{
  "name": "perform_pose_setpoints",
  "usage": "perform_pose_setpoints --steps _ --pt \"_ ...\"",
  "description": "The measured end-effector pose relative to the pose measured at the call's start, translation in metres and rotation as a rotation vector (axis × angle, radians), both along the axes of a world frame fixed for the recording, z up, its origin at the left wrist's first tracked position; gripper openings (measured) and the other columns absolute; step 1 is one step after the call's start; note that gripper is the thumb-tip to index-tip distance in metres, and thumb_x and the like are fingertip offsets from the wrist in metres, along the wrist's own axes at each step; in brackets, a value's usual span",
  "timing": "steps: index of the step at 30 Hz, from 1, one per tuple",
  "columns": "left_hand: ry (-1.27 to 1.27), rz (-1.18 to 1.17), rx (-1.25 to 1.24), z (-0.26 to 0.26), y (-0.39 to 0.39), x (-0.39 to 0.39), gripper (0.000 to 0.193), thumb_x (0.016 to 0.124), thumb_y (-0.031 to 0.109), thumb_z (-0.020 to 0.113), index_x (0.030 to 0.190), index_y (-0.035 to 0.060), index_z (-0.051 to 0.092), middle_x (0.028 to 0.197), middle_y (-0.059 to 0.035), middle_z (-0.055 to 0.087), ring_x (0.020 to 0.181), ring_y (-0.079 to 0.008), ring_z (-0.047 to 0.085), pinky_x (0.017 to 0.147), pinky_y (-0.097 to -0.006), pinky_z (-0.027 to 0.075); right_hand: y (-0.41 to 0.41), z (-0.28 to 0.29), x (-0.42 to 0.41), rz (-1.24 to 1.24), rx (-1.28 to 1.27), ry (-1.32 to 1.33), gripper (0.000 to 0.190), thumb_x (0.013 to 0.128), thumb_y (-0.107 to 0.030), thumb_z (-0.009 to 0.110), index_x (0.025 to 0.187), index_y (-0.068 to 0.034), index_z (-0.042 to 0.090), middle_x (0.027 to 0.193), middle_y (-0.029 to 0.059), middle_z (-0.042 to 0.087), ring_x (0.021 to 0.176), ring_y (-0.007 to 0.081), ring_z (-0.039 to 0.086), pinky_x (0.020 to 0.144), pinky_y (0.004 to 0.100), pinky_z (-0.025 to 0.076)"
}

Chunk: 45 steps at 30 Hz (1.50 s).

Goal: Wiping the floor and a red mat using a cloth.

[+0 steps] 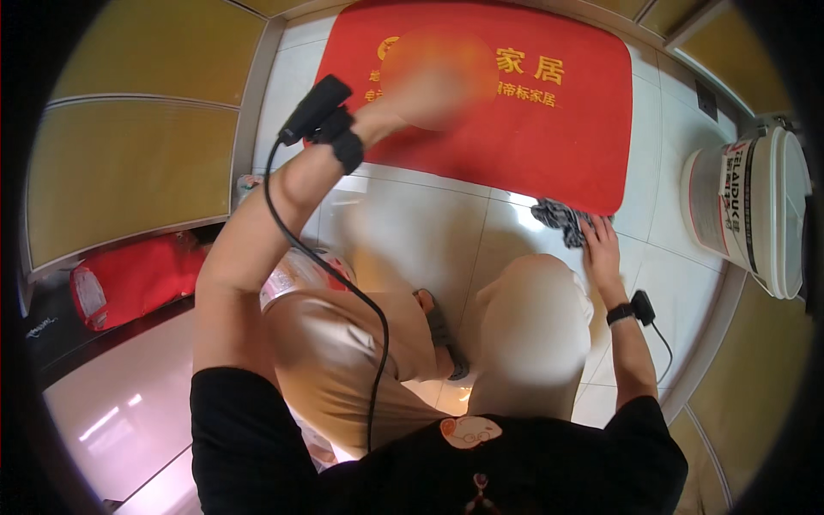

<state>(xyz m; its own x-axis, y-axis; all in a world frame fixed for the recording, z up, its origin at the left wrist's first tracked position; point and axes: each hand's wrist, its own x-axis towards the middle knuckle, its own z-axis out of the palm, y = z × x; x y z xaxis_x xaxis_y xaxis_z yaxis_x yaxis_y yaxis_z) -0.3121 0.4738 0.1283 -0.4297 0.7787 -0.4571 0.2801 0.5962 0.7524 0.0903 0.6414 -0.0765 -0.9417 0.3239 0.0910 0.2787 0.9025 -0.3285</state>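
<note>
A red floor mat with yellow printed characters lies on white floor tiles before me. My left hand is over the mat's middle, so blurred that its fingers cannot be made out. Whether it touches the mat I cannot tell. At the near right corner of the mat, my right hand grips a crumpled black-and-grey patterned cloth on the tiles. Part of the cloth is hidden under the fingers. Both wrists carry black strapped devices with cables.
A white lidded plastic bucket stands at the right. Yellowish cabinet doors line both sides. A red bag sits in a dark recess at the left. A plastic-wrapped item is beside my left knee. A long black cable crosses my lap.
</note>
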Motion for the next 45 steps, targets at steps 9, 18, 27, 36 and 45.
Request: perform_pose_setpoints --steps 9,18,27,36,45 --pt "-0.201 0.041 -0.111 0.013 -0.1 -0.029 0.019 0.095 0.018 0.055 0.099 -0.0001 0.059 0.092 -0.0051 0.06 0.078 -0.0127 0.064 0.062 -0.0268 0.058 -0.052 0.106 -0.107 0.241 -1.199 -0.03 0.042 0.082 -0.007 0.067 0.123 -0.004 0.061 0.13 0.0167 0.054 0.12 0.0329 0.051 0.101 0.0395 0.042" --pt "0.032 -0.325 0.569 0.002 -0.014 0.026 0.074 0.071 0.036 0.08 0.126 -0.0033 0.049 0.109 -0.0207 0.06 0.098 -0.0317 0.059 0.088 -0.0359 0.047 -0.018 0.234 -0.22 0.102 -0.852 -0.174 0.04 0.087 -0.004 0.064 0.125 0.004 0.055 0.109 0.0085 0.063 0.1 0.0154 0.058 0.09 0.0275 0.046" --pt "0.585 0.068 0.356 0.007 -0.052 -0.063 0.03 0.074 0.033 0.07 0.091 0.0081 0.066 0.084 -0.0163 0.069 0.083 -0.0341 0.067 0.077 -0.0459 0.052 -0.015 0.213 -0.224 -0.177 -0.997 -0.137 0.06 0.093 -0.033 0.063 0.141 -0.005 0.042 0.118 0.0094 0.062 0.104 0.0175 0.06 0.093 0.0324 0.046" --pt "0.792 0.48 -0.141 -0.103 -0.255 -0.199 0.024 0.081 0.021 0.064 0.089 -0.0017 0.069 0.098 -0.0189 0.067 0.102 -0.036 0.061 0.083 -0.0453 0.051 -0.051 0.22 -0.067 -0.614 -1.502 -0.469 0.059 0.093 -0.05 0.057 0.122 0.001 0.059 0.117 0.0096 0.063 0.109 0.0189 0.057 0.097 0.0349 0.044" --pt "0.609 0.599 -0.351 -0.202 -0.237 -0.169 0.067 0.086 0.043 0.061 0.141 0.0117 0.039 0.142 -0.0335 0.028 0.13 -0.0591 0.024 0.105 -0.069 0.023 -0.114 0.374 -0.204 -0.408 -1.327 -0.369 0.059 0.093 -0.05 0.055 0.119 0.002 0.06 0.118 0.0107 0.062 0.11 0.0189 0.056 0.098 0.0344 0.043"
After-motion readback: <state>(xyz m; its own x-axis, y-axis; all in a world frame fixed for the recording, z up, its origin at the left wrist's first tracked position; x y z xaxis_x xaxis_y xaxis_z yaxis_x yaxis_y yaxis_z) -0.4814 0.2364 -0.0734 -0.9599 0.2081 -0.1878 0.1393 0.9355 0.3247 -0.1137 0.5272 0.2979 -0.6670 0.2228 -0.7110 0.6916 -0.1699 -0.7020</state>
